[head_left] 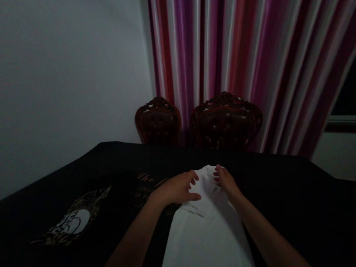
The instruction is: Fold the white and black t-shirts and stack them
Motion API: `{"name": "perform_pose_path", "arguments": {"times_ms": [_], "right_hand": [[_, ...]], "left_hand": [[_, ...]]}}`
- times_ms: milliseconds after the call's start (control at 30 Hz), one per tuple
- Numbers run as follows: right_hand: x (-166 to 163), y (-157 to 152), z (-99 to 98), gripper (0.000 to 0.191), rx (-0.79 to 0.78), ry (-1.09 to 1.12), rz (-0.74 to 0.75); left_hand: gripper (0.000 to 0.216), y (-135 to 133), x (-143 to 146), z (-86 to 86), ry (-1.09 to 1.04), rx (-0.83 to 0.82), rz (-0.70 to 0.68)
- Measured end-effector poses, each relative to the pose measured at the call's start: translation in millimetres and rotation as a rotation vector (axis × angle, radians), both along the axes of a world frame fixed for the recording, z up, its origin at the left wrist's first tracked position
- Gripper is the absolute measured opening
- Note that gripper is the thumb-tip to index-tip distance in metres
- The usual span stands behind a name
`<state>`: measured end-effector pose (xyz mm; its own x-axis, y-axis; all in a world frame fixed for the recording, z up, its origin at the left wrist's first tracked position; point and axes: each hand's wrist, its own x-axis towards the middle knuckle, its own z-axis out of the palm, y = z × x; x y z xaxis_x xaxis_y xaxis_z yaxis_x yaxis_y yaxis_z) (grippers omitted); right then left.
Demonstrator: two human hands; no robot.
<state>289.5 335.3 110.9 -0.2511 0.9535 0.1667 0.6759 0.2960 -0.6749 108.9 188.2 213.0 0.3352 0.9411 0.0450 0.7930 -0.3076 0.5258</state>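
A long white cloth, which looks like a garment laid in a narrow strip, runs from the lower edge of the view toward the middle of the dark table. Thin dark marks and creases show on its upper part. My left hand lies at its upper left edge, thumb and fingers apart over the fabric. At the upper right edge is my right hand, its fingers slightly bent and spread, fingertips on or just above the cloth. Neither hand visibly pinches it. To the left, a dark cloth with a white and gold print lies flat.
The table's black covering bears gold lettering beside my left hand. Beyond the far edge stand two carved chairs, a smaller-looking one and a wider one. Behind them hangs a striped curtain; a pale wall rises at left.
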Motion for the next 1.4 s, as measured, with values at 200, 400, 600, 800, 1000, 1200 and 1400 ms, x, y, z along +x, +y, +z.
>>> {"name": "perform_pose_path", "arguments": {"times_ms": [200, 400, 600, 800, 1000, 1200, 1400], "right_hand": [[9, -4, -13.1, 0.05, 0.084, -0.06, -0.013], [10, -11, -18.9, 0.041, 0.193, -0.157, 0.048], [8, -14, -6.7, 0.037, 0.344, -0.247, 0.145], [9, -18, -27.0, 0.063, 0.336, -0.519, 0.152], [10, -14, -32.3, 0.07, 0.248, -0.576, 0.093], [13, -32, -5.2, 0.067, 0.277, -0.566, 0.116], [56, -115, 11.4, 0.074, 0.392, -0.529, 0.46]], "left_hand": [[0.056, -3, 1, -16.5, 0.419, -0.118, 0.034], [0.033, -3, 8, -28.8, 0.482, -0.088, 0.024], [0.022, -3, 20, -22.9, 0.438, 0.059, -0.009], [0.066, 7, 32, -67.0, 0.387, 0.042, 0.003], [0.081, 12, 24, -89.1, 0.36, -0.011, -0.021], [0.073, -10, 22, -75.2, 0.408, 0.186, 0.008], [0.058, -99, 0, -61.9, 0.411, 0.234, -0.168]]}}
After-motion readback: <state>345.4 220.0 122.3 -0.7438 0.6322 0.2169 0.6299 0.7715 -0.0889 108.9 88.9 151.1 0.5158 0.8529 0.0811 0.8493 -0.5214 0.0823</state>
